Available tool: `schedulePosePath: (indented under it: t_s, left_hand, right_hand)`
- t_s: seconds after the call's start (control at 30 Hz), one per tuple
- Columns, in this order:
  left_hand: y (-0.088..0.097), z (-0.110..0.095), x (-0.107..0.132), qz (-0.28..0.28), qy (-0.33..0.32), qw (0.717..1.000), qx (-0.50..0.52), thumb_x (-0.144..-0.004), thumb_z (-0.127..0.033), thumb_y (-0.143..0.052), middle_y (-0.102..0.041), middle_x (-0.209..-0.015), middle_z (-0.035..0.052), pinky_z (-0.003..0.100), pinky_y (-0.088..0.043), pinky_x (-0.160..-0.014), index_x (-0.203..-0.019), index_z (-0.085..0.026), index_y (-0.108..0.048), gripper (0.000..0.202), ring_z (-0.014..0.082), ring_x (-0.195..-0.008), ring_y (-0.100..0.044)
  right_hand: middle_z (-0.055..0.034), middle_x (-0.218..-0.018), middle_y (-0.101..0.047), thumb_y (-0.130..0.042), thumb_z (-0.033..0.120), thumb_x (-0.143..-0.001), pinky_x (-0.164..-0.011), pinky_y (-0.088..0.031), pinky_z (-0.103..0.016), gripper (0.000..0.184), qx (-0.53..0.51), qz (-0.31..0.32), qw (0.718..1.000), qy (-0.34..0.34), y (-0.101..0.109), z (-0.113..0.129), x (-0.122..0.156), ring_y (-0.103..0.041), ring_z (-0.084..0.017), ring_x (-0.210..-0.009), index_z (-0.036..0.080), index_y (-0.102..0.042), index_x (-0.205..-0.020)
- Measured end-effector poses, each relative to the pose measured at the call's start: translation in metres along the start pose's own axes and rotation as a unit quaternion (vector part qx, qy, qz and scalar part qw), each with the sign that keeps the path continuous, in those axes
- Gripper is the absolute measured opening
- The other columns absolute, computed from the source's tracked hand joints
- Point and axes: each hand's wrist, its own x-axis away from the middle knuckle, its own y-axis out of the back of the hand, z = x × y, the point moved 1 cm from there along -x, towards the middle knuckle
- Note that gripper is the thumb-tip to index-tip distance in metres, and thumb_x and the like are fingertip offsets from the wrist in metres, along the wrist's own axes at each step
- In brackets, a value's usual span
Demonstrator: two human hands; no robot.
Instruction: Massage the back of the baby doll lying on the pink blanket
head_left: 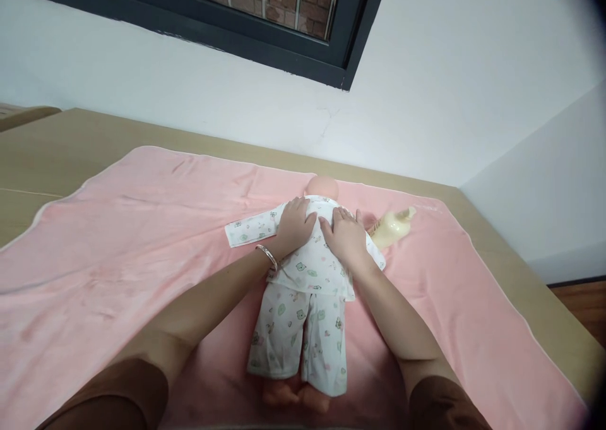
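Observation:
A baby doll (310, 262) in a white printed top and trousers lies stretched out, its bare head pointing away from me and its feet towards me. No face shows on the head. My left hand (294, 225) rests flat on the left of the doll's upper body, fingers extended and a bracelet on the wrist. Opposite it, my right hand (346, 235) lies on the right side with its fingers spread. Both thumbs point inward, with a small gap between them. Just right of my right hand, a pale yellow bottle (396, 225) lies on its side.
A pink blanket (189, 209) with some creases spreads under the doll and bottle. It covers much of a wooden table (47, 146). Behind the table stand a white wall (265, 114) and a dark-framed window (344, 51).

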Motion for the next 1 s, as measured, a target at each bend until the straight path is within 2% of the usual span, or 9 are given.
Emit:
schedulePosePath:
  t_s: [0.13,0.2,0.4,0.57,0.67,0.77,0.83,0.9,1.0]
  left_hand:
    - [-0.002,0.001,-0.001,0.019,-0.018,0.999,-0.035,-0.092,-0.033,-0.050,-0.054,-0.144,0.0207,0.057,-0.031,-0.118,-0.131,-0.011,-0.055,0.045,0.0378,-0.143,-0.040]
    - [-0.001,0.000,-0.001,0.024,-0.029,0.998,-0.052,-0.093,-0.033,-0.049,-0.055,-0.143,0.0203,0.056,-0.032,-0.117,-0.131,-0.010,-0.056,0.045,0.0365,-0.140,-0.044]
    - [0.009,-0.011,0.003,0.000,-0.120,0.990,-0.078,-0.096,-0.027,-0.042,-0.067,-0.126,0.0143,0.049,-0.043,-0.109,-0.123,-0.017,-0.063,0.035,0.0289,-0.123,-0.059]
    - [0.013,-0.018,0.012,-0.031,-0.108,0.989,-0.101,-0.096,-0.027,-0.042,-0.070,-0.112,0.0163,0.047,-0.048,-0.102,-0.105,-0.016,-0.068,0.030,0.0300,-0.114,-0.063]
    - [0.009,-0.013,0.010,-0.030,-0.071,0.993,-0.086,-0.094,-0.028,-0.044,-0.068,-0.118,0.0185,0.049,-0.047,-0.104,-0.113,-0.014,-0.065,0.031,0.0324,-0.118,-0.060]
    - [0.004,-0.005,0.003,0.000,-0.071,0.995,-0.065,-0.091,-0.030,-0.050,-0.063,-0.131,0.0187,0.054,-0.039,-0.112,-0.125,-0.014,-0.060,0.039,0.0348,-0.128,-0.053]
    - [0.003,-0.002,-0.001,0.014,-0.093,0.994,-0.062,-0.090,-0.031,-0.051,-0.062,-0.134,0.0165,0.054,-0.036,-0.115,-0.128,-0.015,-0.058,0.042,0.0337,-0.130,-0.052]
    - [0.005,-0.003,-0.001,0.015,-0.119,0.991,-0.064,-0.092,-0.030,-0.049,-0.064,-0.130,0.0149,0.051,-0.040,-0.112,-0.127,-0.016,-0.059,0.040,0.0314,-0.125,-0.056]
    - [0.010,-0.010,0.003,0.007,-0.139,0.987,-0.082,-0.094,-0.028,-0.045,-0.068,-0.121,0.0153,0.049,-0.046,-0.105,-0.120,-0.016,-0.064,0.035,0.0305,-0.116,-0.061]
  right_hand:
    - [-0.0174,-0.124,-0.067,-0.034,0.046,-0.104,-0.104,-0.040,-0.043,0.047,-0.048,0.031,0.998,-0.020,-0.003,-0.014,-0.012,-0.060,-0.031,-0.118,0.012,-0.059,-0.126]
    - [-0.0169,-0.123,-0.067,-0.035,0.045,-0.104,-0.099,-0.043,-0.039,0.048,-0.058,0.041,0.997,-0.012,-0.006,-0.020,-0.018,-0.061,-0.030,-0.116,0.012,-0.056,-0.131]
    - [-0.0170,-0.141,-0.057,-0.032,0.029,-0.103,-0.113,-0.029,-0.049,0.048,-0.032,0.052,0.997,0.048,-0.002,-0.013,-0.013,-0.051,-0.030,-0.130,0.011,-0.044,-0.145]
    - [-0.0215,-0.123,-0.067,-0.032,0.025,-0.101,-0.115,-0.025,-0.049,0.042,0.034,0.009,0.998,0.043,0.007,0.009,0.006,-0.059,-0.031,-0.118,0.005,-0.058,-0.127]
    - [-0.0234,-0.128,-0.065,-0.032,0.033,-0.103,-0.115,-0.027,-0.048,0.046,0.022,0.016,1.000,0.011,0.003,0.007,0.004,-0.057,-0.033,-0.123,0.005,-0.059,-0.127]
    - [-0.0244,-0.149,-0.048,-0.033,0.042,-0.104,-0.116,-0.026,-0.050,0.057,-0.014,0.039,0.999,-0.008,-0.006,-0.004,-0.005,-0.041,-0.035,-0.141,0.003,-0.047,-0.143]
    - [-0.0230,-0.156,-0.040,-0.033,0.041,-0.103,-0.118,-0.023,-0.053,0.060,-0.030,0.040,0.999,-0.004,-0.009,-0.009,-0.010,-0.033,-0.035,-0.147,0.003,-0.039,-0.149]
    - [-0.0218,-0.155,-0.042,-0.033,0.038,-0.103,-0.118,-0.024,-0.053,0.058,-0.035,0.034,0.999,0.009,-0.010,-0.009,-0.009,-0.036,-0.034,-0.145,0.004,-0.040,-0.149]
    - [-0.0223,-0.145,-0.054,-0.032,0.032,-0.102,-0.118,-0.024,-0.052,0.052,-0.012,0.011,0.999,0.033,-0.006,0.001,0.000,-0.048,-0.033,-0.136,0.004,-0.049,-0.143]
